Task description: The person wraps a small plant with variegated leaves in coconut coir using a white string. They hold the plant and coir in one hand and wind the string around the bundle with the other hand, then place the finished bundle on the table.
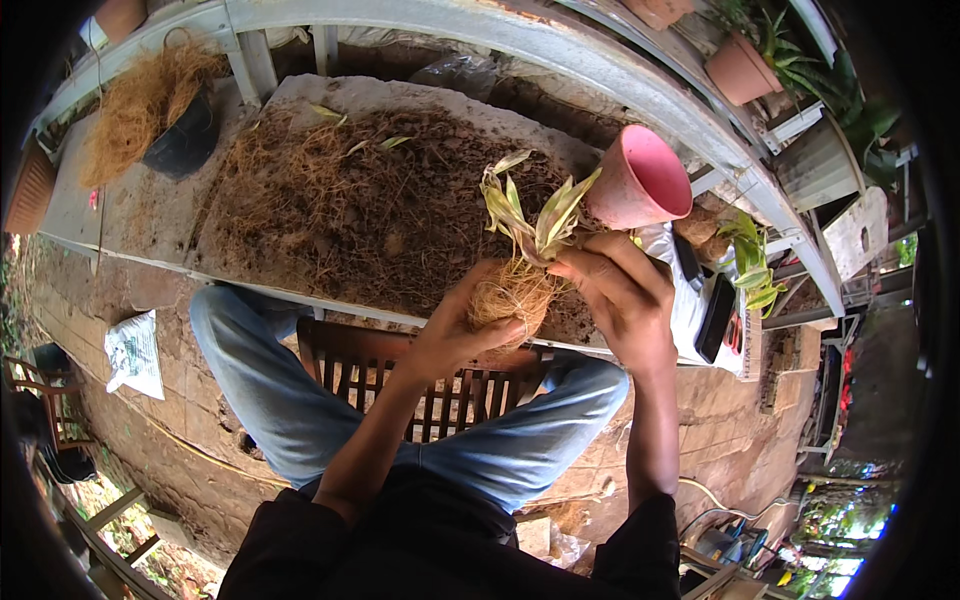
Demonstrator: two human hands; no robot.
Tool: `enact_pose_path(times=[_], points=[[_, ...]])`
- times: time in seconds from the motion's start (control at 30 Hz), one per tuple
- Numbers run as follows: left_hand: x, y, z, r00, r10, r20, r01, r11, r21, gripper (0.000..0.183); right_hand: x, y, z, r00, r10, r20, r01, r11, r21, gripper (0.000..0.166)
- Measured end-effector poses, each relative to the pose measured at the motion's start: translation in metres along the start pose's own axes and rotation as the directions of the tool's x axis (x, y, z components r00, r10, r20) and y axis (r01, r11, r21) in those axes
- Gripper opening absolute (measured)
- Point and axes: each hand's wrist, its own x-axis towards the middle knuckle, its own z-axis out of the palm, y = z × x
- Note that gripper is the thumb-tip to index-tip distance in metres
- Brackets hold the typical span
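A small plant with yellow-green and purplish leaves [534, 217] is held up over the near edge of the bench, its base wrapped in a ball of brown coir fibre [511, 300]. My left hand [459, 319] cups that ball from the left, thumb across its lower side. My right hand [622, 289] pinches the plant near the base of its leaves, just above the fibre. Behind the right hand, a pink plastic pot [637, 178] leans with its mouth towards the upper right. Dark soil mixed with loose fibre [352, 217] covers much of the bench top.
At the left stands a black pot [184, 139] heaped with coir fibre [142, 112]. Right of my right hand lie a black phone-like device [716, 319] and a leafy plant [754, 274]. A metal frame rail [600, 52] crosses behind the bench. A white printed bag [136, 352] lies on the floor.
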Motion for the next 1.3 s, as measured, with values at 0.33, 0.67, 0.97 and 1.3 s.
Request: enact_pose_path(times=[0.33, 0.67, 0.97, 1.3], points=[[-0.004, -0.023, -0.023, 0.998, -0.047, 0.030, 0.051, 0.990, -0.130, 0.080, -0.003, 0.005, 0.018, 0.997, 0.080, 0.008, -0.080, 0.976, 0.201, 0.017], [-0.004, -0.027, -0.016, 0.992, -0.059, 0.115, 0.110, 0.850, -0.515, 0.076, -0.013, -0.004, 0.032, 0.911, 0.398, 0.112, -0.386, 0.720, 0.576, 0.013], [-0.011, -0.023, -0.011, 0.984, 0.070, 0.161, 0.052, 0.761, -0.647, 0.073, -0.018, -0.002, 0.022, 0.855, 0.381, 0.352, -0.512, 0.512, 0.689, 0.011], [-0.009, -0.026, -0.011, 0.983, 0.100, 0.156, 0.055, 0.648, -0.759, 0.080, -0.019, 0.002, 0.020, 0.811, 0.312, 0.494, -0.582, 0.516, 0.629, 0.017]])
